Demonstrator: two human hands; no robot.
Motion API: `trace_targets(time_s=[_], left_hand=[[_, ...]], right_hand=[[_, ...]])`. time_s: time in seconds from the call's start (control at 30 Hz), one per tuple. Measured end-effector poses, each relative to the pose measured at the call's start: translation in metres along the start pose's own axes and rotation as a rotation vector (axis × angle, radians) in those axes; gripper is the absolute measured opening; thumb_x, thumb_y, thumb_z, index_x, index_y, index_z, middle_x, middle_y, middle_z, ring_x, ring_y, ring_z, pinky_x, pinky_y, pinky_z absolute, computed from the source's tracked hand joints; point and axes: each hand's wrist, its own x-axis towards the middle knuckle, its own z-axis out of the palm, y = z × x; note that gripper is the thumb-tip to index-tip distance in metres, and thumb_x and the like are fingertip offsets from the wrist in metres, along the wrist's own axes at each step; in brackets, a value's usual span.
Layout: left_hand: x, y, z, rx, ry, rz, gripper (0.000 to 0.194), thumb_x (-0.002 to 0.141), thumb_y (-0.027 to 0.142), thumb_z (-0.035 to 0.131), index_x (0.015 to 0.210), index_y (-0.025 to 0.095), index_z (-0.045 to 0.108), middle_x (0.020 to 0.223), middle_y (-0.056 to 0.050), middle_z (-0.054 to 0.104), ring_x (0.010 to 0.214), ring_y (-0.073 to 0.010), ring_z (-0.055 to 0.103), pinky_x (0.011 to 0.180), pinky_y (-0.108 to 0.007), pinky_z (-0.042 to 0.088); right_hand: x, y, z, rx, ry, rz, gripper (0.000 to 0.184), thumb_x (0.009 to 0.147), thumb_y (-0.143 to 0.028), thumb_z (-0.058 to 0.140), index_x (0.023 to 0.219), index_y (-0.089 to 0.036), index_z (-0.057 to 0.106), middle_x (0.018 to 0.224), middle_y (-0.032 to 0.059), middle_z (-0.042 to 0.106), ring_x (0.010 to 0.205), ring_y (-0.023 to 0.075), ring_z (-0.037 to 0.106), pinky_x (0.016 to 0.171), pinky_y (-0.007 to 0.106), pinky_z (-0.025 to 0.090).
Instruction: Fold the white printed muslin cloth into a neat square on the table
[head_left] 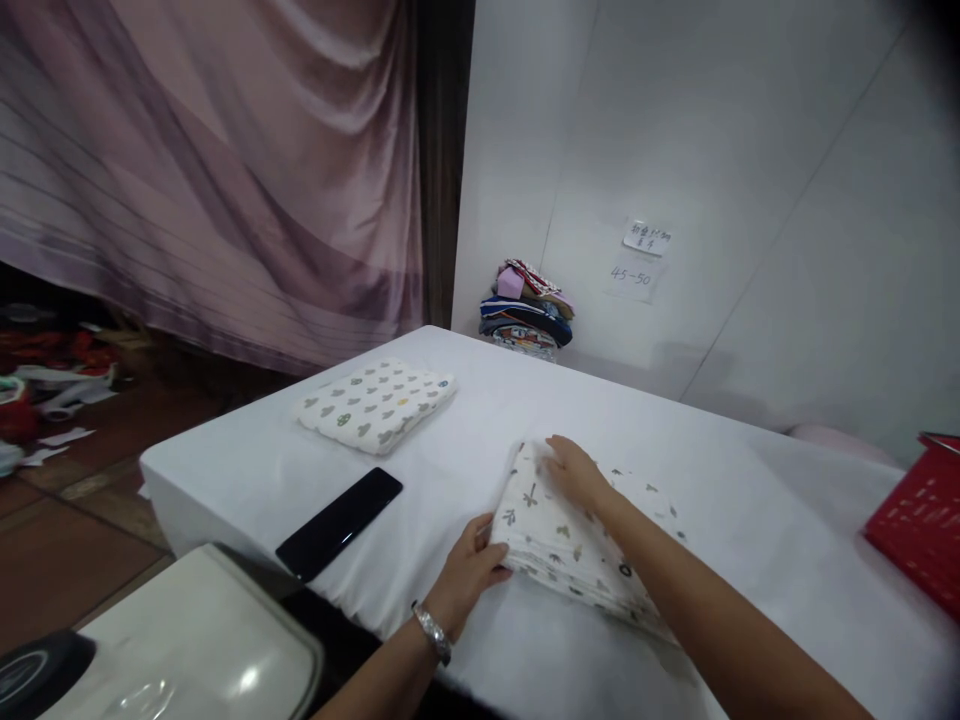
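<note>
A folded white cloth (559, 525) with small grey-brown plant prints lies in several layers on the white-covered table. My left hand (474, 555), with a silver band at the wrist, grips its near left corner, thumb on top and fingers along the edge. On the upper face of the same cloth rests my right hand (576, 472), fingers stretched out toward the far left corner and slightly blurred. My right forearm hides part of the cloth's middle. Farther left sits a second folded white cloth (377, 402) with grey cloud-like prints, apart from both hands.
A dark flat phone-like slab (341, 522) lies near the front edge of the table (480, 400). A red basket (919, 520) stands at the right. Folded fabrics (527, 310) are stacked by the wall behind. At lower left is a pale rounded surface (202, 650).
</note>
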Motion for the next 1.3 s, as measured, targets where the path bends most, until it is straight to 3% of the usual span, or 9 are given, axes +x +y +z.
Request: trace_targets(time_s=[0.23,0.43,0.57,0.83,0.97,1.07,1.17,1.23,1.3], left_hand=[[0.001,-0.004,-0.002,-0.020,0.043,-0.026,0.060,0.066,0.026,0.066,0.120,0.017,0.040,0.105,-0.010,0.059,0.088,-0.0192,0.059,0.075,-0.032,0.048],[0.007,-0.002,-0.004,-0.005,0.046,-0.013,0.060,0.062,0.023,0.066,0.115,0.017,0.040,0.098,-0.008,0.060,0.082,-0.0185,0.059,0.071,-0.031,0.050],[0.015,-0.001,-0.005,0.000,0.090,0.003,0.057,0.060,0.026,0.067,0.111,0.018,0.043,0.090,-0.005,0.060,0.078,-0.0170,0.059,0.068,-0.030,0.050],[0.017,0.000,-0.006,0.053,0.083,-0.011,0.065,0.059,0.025,0.065,0.117,0.018,0.037,0.093,-0.006,0.060,0.080,-0.0180,0.058,0.069,-0.030,0.050],[0.015,0.003,-0.012,0.264,0.047,0.019,0.061,0.065,0.026,0.060,0.121,0.019,0.037,0.104,-0.009,0.059,0.084,-0.0204,0.058,0.068,-0.032,0.048],[0.010,0.011,-0.013,0.619,0.082,0.208,0.050,0.071,0.028,0.056,0.119,0.021,0.045,0.107,-0.008,0.060,0.091,-0.0242,0.057,0.080,-0.038,0.044],[0.007,0.023,-0.001,0.918,0.143,0.587,0.044,0.073,0.028,0.056,0.117,0.022,0.052,0.122,-0.007,0.052,0.116,-0.0263,0.042,0.101,-0.040,0.026],[0.012,0.027,0.012,1.088,0.046,0.772,0.046,0.077,0.027,0.051,0.122,0.023,0.049,0.134,-0.005,0.042,0.127,-0.0241,0.029,0.107,-0.038,0.015],[0.022,0.022,0.022,1.270,-0.105,0.837,0.046,0.080,0.029,0.047,0.125,0.023,0.046,0.138,-0.003,0.036,0.130,-0.0235,0.024,0.108,-0.041,0.010]], right_hand=[[0.050,0.013,0.010,-0.002,-0.233,0.037,0.062,0.080,-0.058,0.040,0.123,-0.015,0.049,0.123,0.0123,0.052,0.110,0.0245,0.049,0.090,0.033,0.036],[0.053,0.015,0.015,-0.104,-0.110,-0.043,0.054,0.081,-0.062,0.034,0.101,-0.019,0.060,0.102,0.0075,0.062,0.095,0.0216,0.055,0.079,0.029,0.037],[0.053,0.020,0.023,-0.173,-0.057,-0.012,0.053,0.084,-0.061,0.030,0.094,-0.018,0.060,0.095,0.0066,0.063,0.088,0.0190,0.056,0.073,0.026,0.037],[0.056,0.018,0.020,-0.119,-0.151,0.013,0.056,0.085,-0.060,0.027,0.100,-0.017,0.060,0.100,0.0089,0.063,0.092,0.0203,0.055,0.076,0.028,0.037],[0.040,0.017,0.012,-0.113,-0.055,-0.069,0.050,0.088,-0.051,0.028,0.113,-0.016,0.054,0.116,0.0112,0.055,0.107,0.0212,0.048,0.089,0.033,0.033],[0.015,0.019,0.013,-0.134,0.022,-0.164,0.051,0.087,-0.050,0.032,0.125,-0.017,0.044,0.134,0.0119,0.040,0.123,0.0229,0.032,0.099,0.040,0.023],[-0.006,0.019,0.020,-0.130,-0.021,-0.208,0.057,0.087,-0.054,0.028,0.131,-0.018,0.036,0.142,0.0115,0.026,0.130,0.0242,0.019,0.103,0.044,0.016],[-0.011,0.016,0.024,-0.124,-0.046,-0.195,0.059,0.088,-0.054,0.026,0.133,-0.017,0.033,0.143,0.0116,0.024,0.131,0.0242,0.016,0.104,0.045,0.014],[-0.011,0.015,0.023,-0.114,-0.069,-0.184,0.059,0.088,-0.053,0.027,0.133,-0.017,0.032,0.143,0.0114,0.024,0.131,0.0241,0.016,0.104,0.046,0.014]])
